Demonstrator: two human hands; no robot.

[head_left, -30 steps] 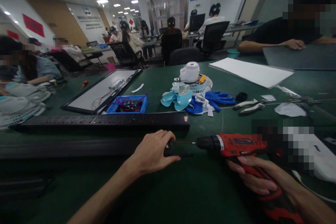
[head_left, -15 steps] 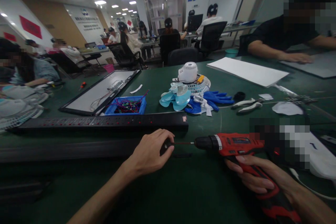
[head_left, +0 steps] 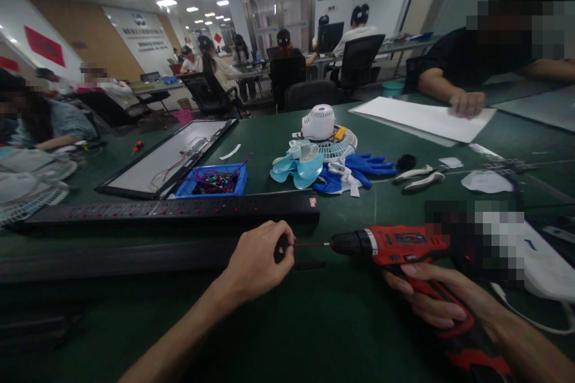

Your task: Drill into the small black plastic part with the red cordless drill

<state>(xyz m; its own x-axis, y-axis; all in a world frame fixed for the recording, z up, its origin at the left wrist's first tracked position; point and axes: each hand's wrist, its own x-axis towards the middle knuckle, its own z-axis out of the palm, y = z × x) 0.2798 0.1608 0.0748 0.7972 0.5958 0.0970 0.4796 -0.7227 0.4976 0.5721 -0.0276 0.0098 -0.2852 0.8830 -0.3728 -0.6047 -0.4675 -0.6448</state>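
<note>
My right hand (head_left: 438,299) is wrapped round the handle of a red and black cordless drill (head_left: 406,244), which lies level and points left. Its long thin bit (head_left: 311,245) reaches to a small black part (head_left: 281,248) pinched between the thumb and fingers of my left hand (head_left: 258,262). The bit's tip is hidden at that part. My left hand is at the right end of a long black bar (head_left: 135,260). Whether the small part belongs to the bar cannot be made out. Just behind lies a long black power strip (head_left: 171,210).
A blue tray (head_left: 211,192) of wires stands behind the strip beside a framed panel (head_left: 157,152). Farther back are light-blue fan blades (head_left: 296,167), a white fan body (head_left: 318,122), blue gloves (head_left: 368,164) and pliers (head_left: 422,177). Across the table a person's hand (head_left: 467,103) touches a white sheet (head_left: 404,118).
The camera view has shifted slightly; my two hands and the drill keep nearly the same pose. The person at right has moved a hand onto the white sheet.
</note>
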